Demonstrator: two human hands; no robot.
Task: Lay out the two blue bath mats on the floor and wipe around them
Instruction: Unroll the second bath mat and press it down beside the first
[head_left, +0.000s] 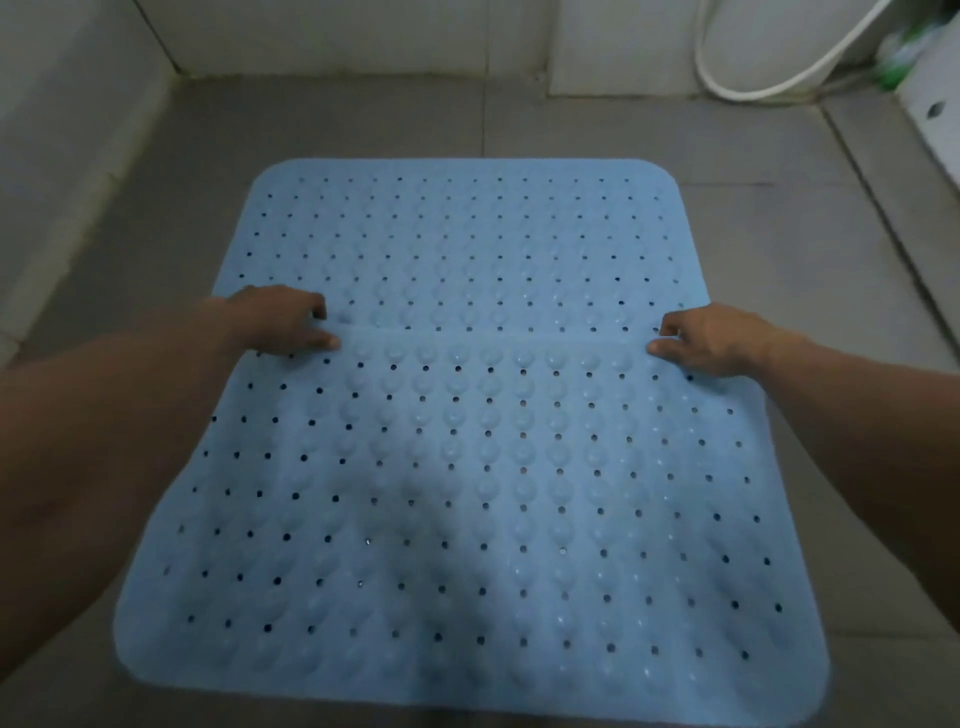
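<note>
Two blue mats lie on the grey floor (779, 249), far mat (462, 244) and near mat (467, 519), the near mat's far edge overlapping the other along a seam. Your left hand (283, 319) pinches that edge near its left end, thumb under, fingers curled on top. Your right hand (706, 340) pinches its right end likewise. White hose (769, 88) hangs at the back wall.

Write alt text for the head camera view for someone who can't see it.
Two bare hands, left hand and right hand, pinch the far edge of a near blue bath mat where it meets a far blue bath mat on the grey tiled floor.
</note>
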